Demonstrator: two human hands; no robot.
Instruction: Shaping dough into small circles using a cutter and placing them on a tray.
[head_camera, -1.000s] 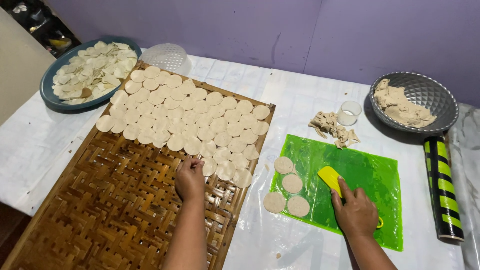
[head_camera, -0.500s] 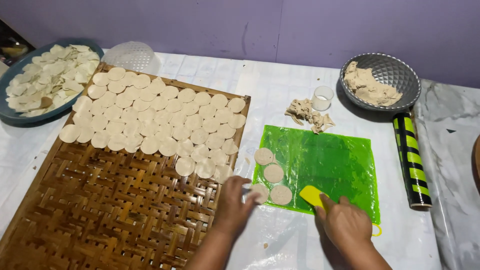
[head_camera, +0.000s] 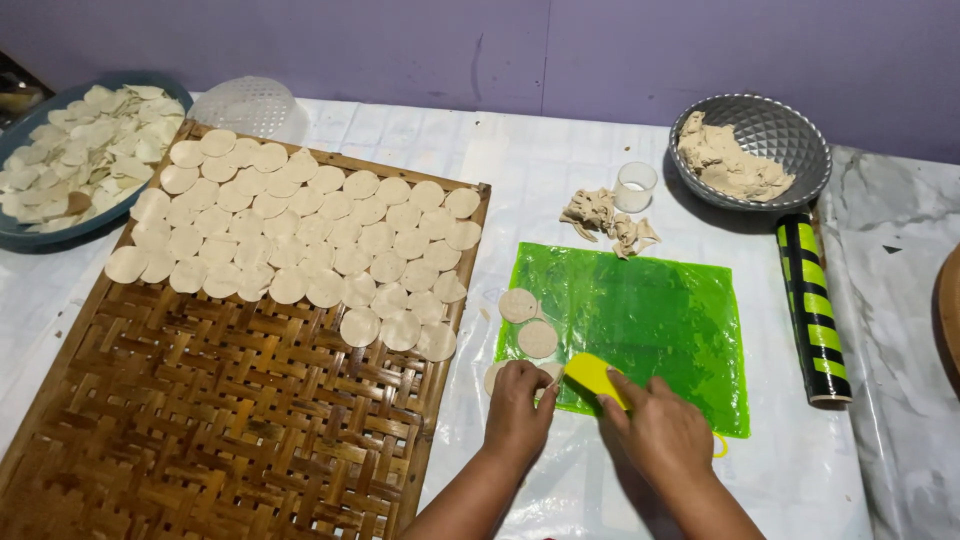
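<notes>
- Hands meet at the near left corner of the glossy green plastic mat (head_camera: 640, 320): the left hand (head_camera: 518, 402) lies knuckles up, its fingers curled down over a thin pale round dough disc (head_camera: 494, 377) at the mat's edge, mostly hidden beneath them, so whether they pinch it I cannot tell.
- Right hand (head_camera: 660, 432) grips a flat yellow plastic scraper (head_camera: 594, 376), fingers closed around its near end, the blade pointing toward the left fingertips.
- Judgement: keep the scraper low and slide it under the disc's rim, so the soft dough peels without stretching; the left fingers should steady, not press.
- Two more pale discs (head_camera: 528, 322) lie just beyond the left fingers, on the mat's edge.
- Further left of those fingers, the brown woven bamboo tray (head_camera: 210, 420) carries overlapping rows of discs at its far half; the near half is bare weave.
- Desk (head_camera: 520, 160) beyond the fingers holds dough scraps (head_camera: 606, 220), a grey metal bowl (head_camera: 795, 140) of dough, and a striped black-and-green roller (head_camera: 812, 305).
</notes>
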